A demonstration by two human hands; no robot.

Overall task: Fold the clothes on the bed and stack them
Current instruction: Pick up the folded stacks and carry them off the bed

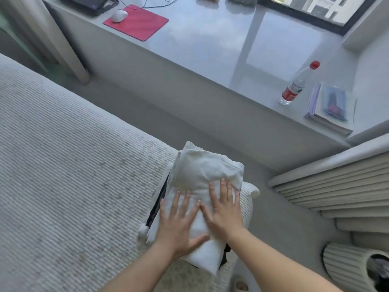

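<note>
Head view: left hand (pixel 179 222) and right hand (pixel 223 209), fingers spread flat, pressing folded white cotton garment (pixel 202 178) atop stack at ribbed beige bed (pixel 73 165) corner, likely smoothing creases.

White garment (pixel 207 171), ribbed beige bedspread (pixel 63 165)

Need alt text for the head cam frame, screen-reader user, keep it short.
Both hands, left hand and right hand, press flat with straight fingers on a folded white garment topping a small stack at the corner of a ribbed beige bed. Beyond, a grey ledge holds a water bottle, books and a red mouse pad.
</note>
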